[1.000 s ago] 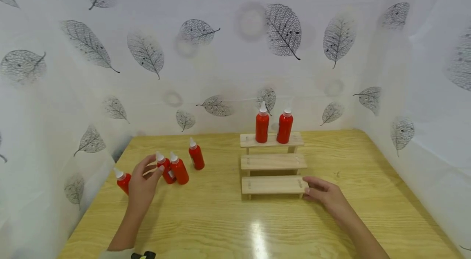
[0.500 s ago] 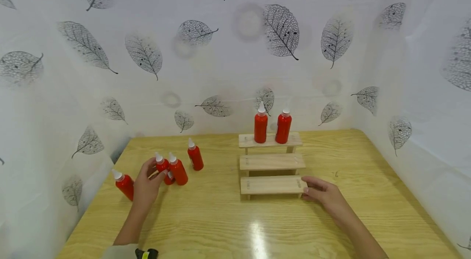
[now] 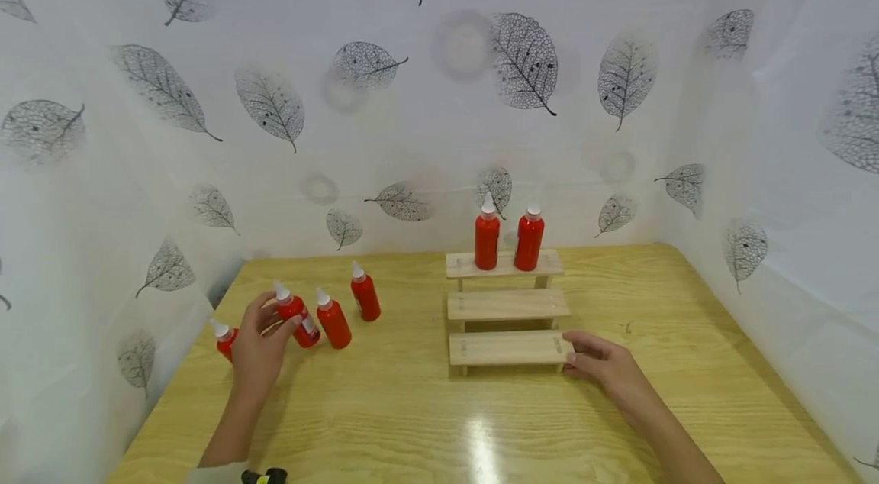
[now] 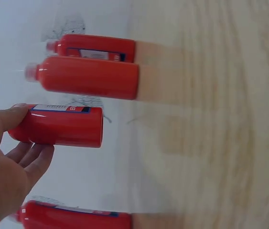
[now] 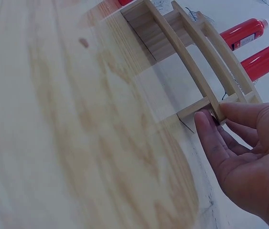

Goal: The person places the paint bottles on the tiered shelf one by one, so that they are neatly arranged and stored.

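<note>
Left hand (image 3: 259, 343) grips a red bottle (image 3: 295, 314) w/ white nozzle, thumb and fingers curled round its body; bottle is tilted, lifted off the worktop (image 3: 412, 423), well left of the wooden step rack (image 3: 508, 306). In the left wrist view the same held bottle (image 4: 60, 126) sits between thumb and fingers (image 4: 34, 160), base clear of the wood.

Other red bottles nr the left hand, all left of the rack: one just behind the hand at the worktop's left edge (image 3: 223, 337), one upright just right of the held bottle (image 3: 333, 320), one more upright a bit further back and closer to the rack (image 3: 365, 292).

Right hand (image 3: 604, 366) lies at the rack's lowest step, right end, fingers fairly straight and relaxed, fingertips (image 5: 206, 126) touching the step's end; thumb on top of it, not clamped round. Holds nothing.

Rack has three steps. Two red bottles stand upright on the top step, side by side: left one (image 3: 486, 233), right one (image 3: 529, 236). Middle and lowest steps carry no bottles.
</note>
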`<state>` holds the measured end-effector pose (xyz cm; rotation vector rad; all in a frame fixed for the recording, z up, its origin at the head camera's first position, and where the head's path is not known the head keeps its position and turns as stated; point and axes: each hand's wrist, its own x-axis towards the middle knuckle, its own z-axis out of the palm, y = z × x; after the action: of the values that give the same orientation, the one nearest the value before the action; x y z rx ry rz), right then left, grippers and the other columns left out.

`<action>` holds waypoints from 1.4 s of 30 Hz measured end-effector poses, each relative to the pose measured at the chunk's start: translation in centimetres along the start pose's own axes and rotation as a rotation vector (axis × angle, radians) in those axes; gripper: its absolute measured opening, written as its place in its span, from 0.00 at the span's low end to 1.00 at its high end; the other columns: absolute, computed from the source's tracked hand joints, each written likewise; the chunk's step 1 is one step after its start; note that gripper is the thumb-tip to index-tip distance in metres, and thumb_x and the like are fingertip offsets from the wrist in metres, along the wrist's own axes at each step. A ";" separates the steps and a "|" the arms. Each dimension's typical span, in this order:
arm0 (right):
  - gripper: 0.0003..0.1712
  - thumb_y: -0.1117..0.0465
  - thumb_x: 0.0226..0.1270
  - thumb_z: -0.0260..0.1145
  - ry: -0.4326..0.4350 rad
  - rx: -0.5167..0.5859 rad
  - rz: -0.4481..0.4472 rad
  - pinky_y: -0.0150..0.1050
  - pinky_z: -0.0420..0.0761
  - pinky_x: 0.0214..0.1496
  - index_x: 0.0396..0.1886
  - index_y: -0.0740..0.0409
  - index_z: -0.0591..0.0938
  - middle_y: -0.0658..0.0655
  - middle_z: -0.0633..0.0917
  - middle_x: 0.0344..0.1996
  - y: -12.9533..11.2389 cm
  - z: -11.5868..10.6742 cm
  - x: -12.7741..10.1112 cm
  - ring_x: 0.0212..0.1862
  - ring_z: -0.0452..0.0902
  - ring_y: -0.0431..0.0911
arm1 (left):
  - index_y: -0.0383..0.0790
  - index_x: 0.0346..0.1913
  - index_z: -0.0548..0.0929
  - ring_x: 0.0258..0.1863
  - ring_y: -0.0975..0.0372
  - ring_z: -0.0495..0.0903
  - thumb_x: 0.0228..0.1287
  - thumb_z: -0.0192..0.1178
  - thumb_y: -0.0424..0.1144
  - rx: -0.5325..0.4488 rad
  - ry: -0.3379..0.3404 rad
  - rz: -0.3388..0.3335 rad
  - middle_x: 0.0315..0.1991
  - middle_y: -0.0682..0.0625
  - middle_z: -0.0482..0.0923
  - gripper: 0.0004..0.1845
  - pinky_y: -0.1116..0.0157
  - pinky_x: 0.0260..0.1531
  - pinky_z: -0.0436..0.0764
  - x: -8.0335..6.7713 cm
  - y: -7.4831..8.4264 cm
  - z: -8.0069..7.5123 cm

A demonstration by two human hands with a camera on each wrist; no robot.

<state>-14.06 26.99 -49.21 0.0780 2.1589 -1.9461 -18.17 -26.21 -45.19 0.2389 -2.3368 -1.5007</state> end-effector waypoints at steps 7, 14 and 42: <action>0.36 0.57 0.72 0.66 0.003 0.007 0.003 0.37 0.84 0.56 0.73 0.67 0.66 0.67 0.75 0.63 -0.1 0.0 0.0 0.51 0.84 0.49 | 0.48 0.73 0.68 0.49 0.77 0.77 0.69 0.65 0.38 -0.043 0.034 0.042 0.64 0.45 0.75 0.31 0.85 0.46 0.77 -0.9 2.6 -1.5; 0.37 0.57 0.72 0.66 -0.001 0.008 0.015 0.37 0.84 0.57 0.74 0.67 0.66 0.66 0.74 0.63 0.0 0.0 0.0 0.52 0.84 0.49 | 0.52 0.73 0.69 0.50 0.75 0.78 0.68 0.66 0.40 -0.081 0.000 0.040 0.63 0.48 0.76 0.32 0.83 0.46 0.79 -1.8 5.3 -1.6; 0.37 0.56 0.72 0.67 -0.007 0.009 0.016 0.37 0.84 0.57 0.74 0.67 0.66 0.64 0.76 0.62 0.1 -0.1 0.1 0.52 0.84 0.49 | 0.56 0.65 0.75 0.55 0.57 0.80 0.65 0.70 0.41 -0.277 -0.413 0.275 0.57 0.51 0.80 0.26 0.61 0.58 0.82 -2.2 10.2 12.2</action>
<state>-14.13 27.04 -49.32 0.0902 2.1392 -1.9443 -20.26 -10.85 -40.99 -0.4867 -2.2883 -1.8335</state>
